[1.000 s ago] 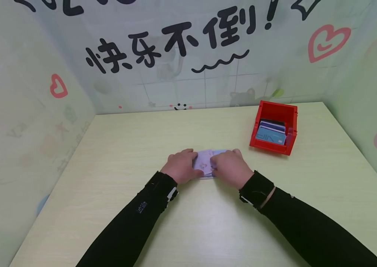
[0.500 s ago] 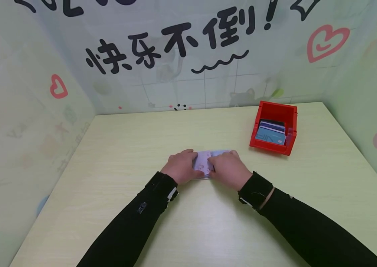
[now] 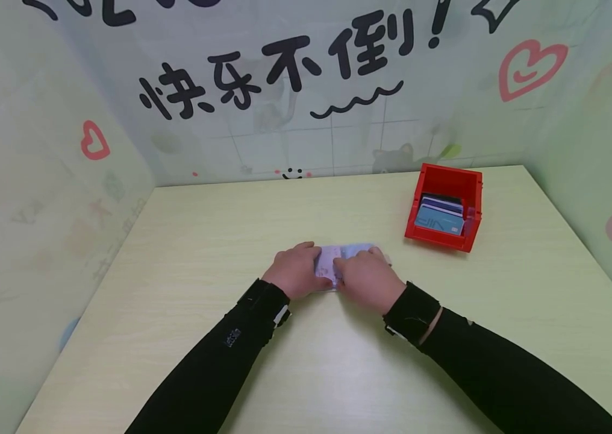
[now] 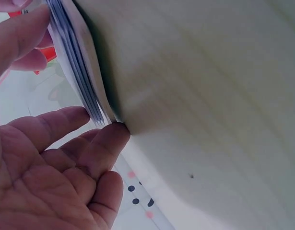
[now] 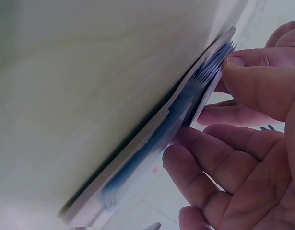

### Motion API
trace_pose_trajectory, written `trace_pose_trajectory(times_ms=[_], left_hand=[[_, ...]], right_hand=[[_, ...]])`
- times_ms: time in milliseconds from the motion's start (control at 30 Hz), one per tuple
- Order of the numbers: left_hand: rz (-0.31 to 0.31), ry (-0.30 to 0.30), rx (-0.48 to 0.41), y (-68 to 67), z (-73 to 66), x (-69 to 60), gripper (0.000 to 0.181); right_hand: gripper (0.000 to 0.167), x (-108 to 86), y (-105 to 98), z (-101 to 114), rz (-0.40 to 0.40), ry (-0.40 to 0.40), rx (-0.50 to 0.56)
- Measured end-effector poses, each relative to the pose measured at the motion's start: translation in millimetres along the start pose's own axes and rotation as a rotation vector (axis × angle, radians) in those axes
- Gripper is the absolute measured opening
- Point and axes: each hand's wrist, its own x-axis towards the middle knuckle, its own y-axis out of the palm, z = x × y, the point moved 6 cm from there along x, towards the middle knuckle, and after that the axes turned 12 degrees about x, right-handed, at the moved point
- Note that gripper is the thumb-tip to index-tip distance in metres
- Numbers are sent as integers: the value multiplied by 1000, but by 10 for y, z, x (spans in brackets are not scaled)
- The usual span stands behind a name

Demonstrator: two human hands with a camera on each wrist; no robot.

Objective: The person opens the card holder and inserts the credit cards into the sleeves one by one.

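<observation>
A small booklet, pale purple and blue with several thin leaves, lies on the table between both hands. My left hand grips its left end, thumb at the near edge and fingers at the far edge. In the left wrist view, fingertips touch a lower corner of the booklet, whose stacked leaves show edge-on. My right hand pinches leaves near the middle with thumb and index finger. From the right wrist, the booklet shows its thicker cover against the table; the remaining fingers curl beside it. The right hand partly hides the booklet's right half.
An open red bin stands at the back right of the pale wooden table. Upright in it are several cards, a blue one in front. Printed fabric walls enclose the table at the back and both sides.
My right hand has shifted left and slightly nearer along the booklet, covering part of the purple leaf and uncovering more blue at the far right. The left hand has hardly moved.
</observation>
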Motion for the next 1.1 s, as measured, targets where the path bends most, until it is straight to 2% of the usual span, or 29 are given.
trace_pose_trajectory(times_ms=[300,433,567,667,767,867,1033,1100], left_hand=[[-14,11,33,-12,-1,18,76],[-5,10,19,-12,6,8,77],[14,2,0,-9,13,-2,78],[22,-11,-13,-8,14,-5,77],[14,-24,-8,-20,18,-14,75],[-11,-32,2,-52,26,-25,70],[-37,-25,-2,-94,29,-26,70],[-33,-20,-8,-94,27,-21,73]], right_hand=[[39,-5,14,51,-43,-44,-59],[37,-17,3,14,-17,-33,-9],[37,-35,-80,-112,-2,12,63],[42,-53,-230,-277,-30,75,98],[49,-98,-475,-468,-68,164,149],[49,-158,-731,-705,-111,249,186],[51,-220,-1024,-1187,-176,328,117],[57,-229,-1088,-1371,-171,362,94]])
